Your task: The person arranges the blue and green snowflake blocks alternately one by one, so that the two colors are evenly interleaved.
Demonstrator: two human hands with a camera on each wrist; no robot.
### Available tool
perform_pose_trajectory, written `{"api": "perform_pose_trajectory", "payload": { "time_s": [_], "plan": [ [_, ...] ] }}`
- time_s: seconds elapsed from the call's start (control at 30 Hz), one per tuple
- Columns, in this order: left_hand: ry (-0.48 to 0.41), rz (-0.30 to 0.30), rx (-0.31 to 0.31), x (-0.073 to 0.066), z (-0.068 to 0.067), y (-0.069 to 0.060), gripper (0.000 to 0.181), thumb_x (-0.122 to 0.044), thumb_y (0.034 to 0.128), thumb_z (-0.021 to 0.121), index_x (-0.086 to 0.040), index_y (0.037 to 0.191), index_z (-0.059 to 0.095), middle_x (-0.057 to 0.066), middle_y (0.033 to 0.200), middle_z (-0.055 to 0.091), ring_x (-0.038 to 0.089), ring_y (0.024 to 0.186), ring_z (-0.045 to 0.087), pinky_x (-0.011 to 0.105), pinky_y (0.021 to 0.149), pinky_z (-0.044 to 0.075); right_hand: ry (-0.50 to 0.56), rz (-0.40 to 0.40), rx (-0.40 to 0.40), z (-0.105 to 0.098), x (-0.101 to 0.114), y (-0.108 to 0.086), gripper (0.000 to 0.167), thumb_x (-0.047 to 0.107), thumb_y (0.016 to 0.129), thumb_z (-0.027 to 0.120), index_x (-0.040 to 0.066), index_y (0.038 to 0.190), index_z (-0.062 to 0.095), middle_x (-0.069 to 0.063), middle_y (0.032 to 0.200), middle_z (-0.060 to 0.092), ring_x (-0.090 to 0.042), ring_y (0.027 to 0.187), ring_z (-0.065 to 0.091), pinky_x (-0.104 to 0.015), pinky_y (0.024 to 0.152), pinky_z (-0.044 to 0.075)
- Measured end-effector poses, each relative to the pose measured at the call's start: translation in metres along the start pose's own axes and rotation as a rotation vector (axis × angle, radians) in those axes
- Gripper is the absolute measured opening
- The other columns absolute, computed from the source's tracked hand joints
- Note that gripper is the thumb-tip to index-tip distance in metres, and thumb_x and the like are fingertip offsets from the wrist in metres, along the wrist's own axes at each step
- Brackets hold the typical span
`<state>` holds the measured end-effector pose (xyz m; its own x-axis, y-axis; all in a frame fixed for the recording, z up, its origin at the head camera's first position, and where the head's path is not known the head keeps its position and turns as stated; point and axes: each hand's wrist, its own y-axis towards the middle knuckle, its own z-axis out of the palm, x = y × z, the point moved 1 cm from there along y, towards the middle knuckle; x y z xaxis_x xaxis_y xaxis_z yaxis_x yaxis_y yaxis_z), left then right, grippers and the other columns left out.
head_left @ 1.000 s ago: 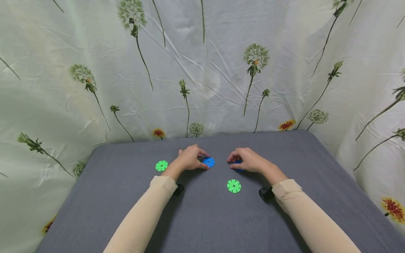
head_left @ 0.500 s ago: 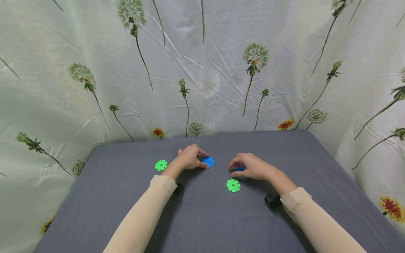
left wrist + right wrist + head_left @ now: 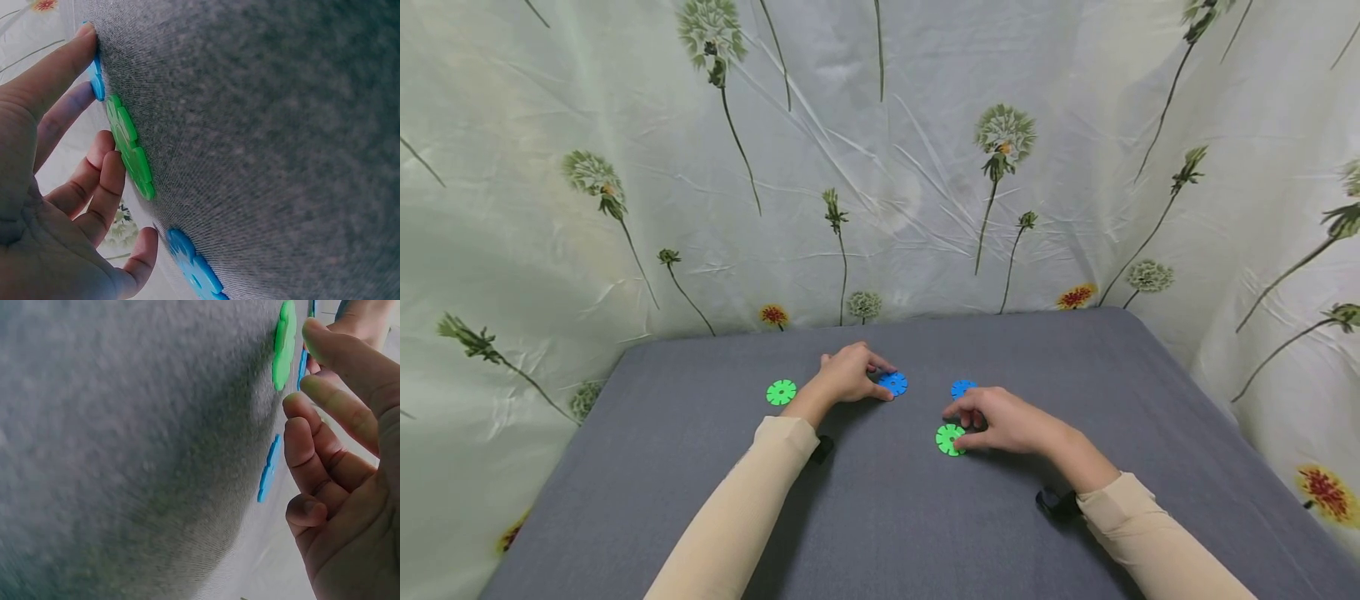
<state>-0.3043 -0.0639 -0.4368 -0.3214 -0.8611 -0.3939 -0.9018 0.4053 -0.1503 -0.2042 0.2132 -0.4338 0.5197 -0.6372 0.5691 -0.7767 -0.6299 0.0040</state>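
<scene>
My left hand (image 3: pixel 848 375) pinches a blue notched plastic disc (image 3: pixel 894 384) flat on the cloth, thumb and index finger at opposite edges. In the left wrist view, a green notched disc (image 3: pixel 129 149) and another blue one (image 3: pixel 192 265) lie beside its other fingers; the hand covers them in the head view. My right hand (image 3: pixel 1003 418) hovers over a green notched disc (image 3: pixel 948 438), its thumb across the disc's right part. The right wrist view shows a gap between those fingers and the green disc (image 3: pixel 285 347). Just beyond the right hand lies a blue disc (image 3: pixel 962 389), partly covered.
Another green disc (image 3: pixel 781 392) lies left of the left hand. A grey cloth (image 3: pixel 880 517) covers the table, and a dandelion-print curtain (image 3: pixel 910 192) hangs behind it and along both sides. Each wrist wears a black camera mount.
My right hand has left the blue disc on the right and come nearer, over the green disc; the blue disc is now mostly uncovered. The left hand stays put.
</scene>
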Motion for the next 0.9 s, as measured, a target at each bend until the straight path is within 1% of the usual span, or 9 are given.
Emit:
{"api": "perform_pose_trajectory", "payload": {
  "time_s": [0.07, 0.27, 0.43, 0.6, 0.87, 0.9],
  "plan": [
    [0.001, -0.001, 0.001, 0.0, 0.0, 0.0, 0.042, -0.045, 0.085, 0.092, -0.04, 0.125, 0.081, 0.0, 0.121, 0.065, 0.02, 0.115, 0.063, 0.053, 0.096, 0.033, -0.001, -0.003, 0.003, 0.002, 0.001, -0.001, 0.039, 0.027, 0.093, 0.087, 0.007, 0.126, 0.078, 0.005, 0.094, 0.067, -0.005, 0.084, 0.056, -0.024, 0.076, 0.049],
    [-0.007, 0.002, 0.004, 0.0, 0.0, -0.001, 0.042, -0.045, 0.0853, 0.092, -0.04, 0.126, 0.081, 0.0, 0.122, 0.065, 0.02, 0.115, 0.063, 0.055, 0.099, 0.034, 0.007, 0.024, 0.004, 0.006, 0.002, -0.004, 0.043, 0.028, 0.091, 0.089, 0.007, 0.127, 0.078, 0.006, 0.093, 0.066, -0.005, 0.083, 0.055, -0.023, 0.075, 0.049],
    [-0.007, 0.003, -0.002, 0.0, 0.0, -0.001, 0.042, -0.045, 0.085, 0.092, -0.04, 0.125, 0.081, 0.0, 0.121, 0.065, 0.019, 0.116, 0.063, 0.056, 0.099, 0.034, -0.001, 0.02, -0.006, 0.007, 0.001, -0.006, 0.041, 0.027, 0.091, 0.089, 0.007, 0.125, 0.079, 0.006, 0.094, 0.065, -0.006, 0.083, 0.055, -0.023, 0.074, 0.049],
    [-0.01, 0.002, 0.006, -0.001, -0.001, -0.001, 0.042, -0.044, 0.0851, 0.092, -0.039, 0.125, 0.081, 0.0, 0.122, 0.065, 0.019, 0.115, 0.063, 0.056, 0.099, 0.034, 0.006, 0.039, -0.005, 0.009, 0.0, -0.007, 0.04, 0.027, 0.091, 0.089, 0.01, 0.126, 0.079, 0.007, 0.094, 0.064, -0.005, 0.084, 0.055, -0.022, 0.076, 0.049],
    [-0.009, 0.001, 0.004, -0.001, 0.0, -0.001, 0.042, -0.044, 0.0846, 0.092, -0.04, 0.125, 0.081, 0.0, 0.121, 0.065, 0.019, 0.114, 0.063, 0.055, 0.098, 0.034, 0.012, 0.008, -0.021, 0.011, 0.0, -0.005, 0.033, 0.025, 0.09, 0.09, 0.013, 0.119, 0.079, 0.006, 0.093, 0.064, -0.006, 0.082, 0.055, -0.023, 0.074, 0.049],
    [-0.011, 0.0, 0.003, -0.001, 0.0, -0.001, 0.042, -0.044, 0.0845, 0.092, -0.04, 0.125, 0.081, 0.0, 0.121, 0.065, 0.019, 0.114, 0.063, 0.055, 0.098, 0.033, 0.016, 0.014, -0.021, 0.011, 0.0, -0.004, 0.033, 0.024, 0.09, 0.09, 0.013, 0.118, 0.079, 0.006, 0.093, 0.063, -0.006, 0.082, 0.055, -0.023, 0.075, 0.049]
  ]
}}
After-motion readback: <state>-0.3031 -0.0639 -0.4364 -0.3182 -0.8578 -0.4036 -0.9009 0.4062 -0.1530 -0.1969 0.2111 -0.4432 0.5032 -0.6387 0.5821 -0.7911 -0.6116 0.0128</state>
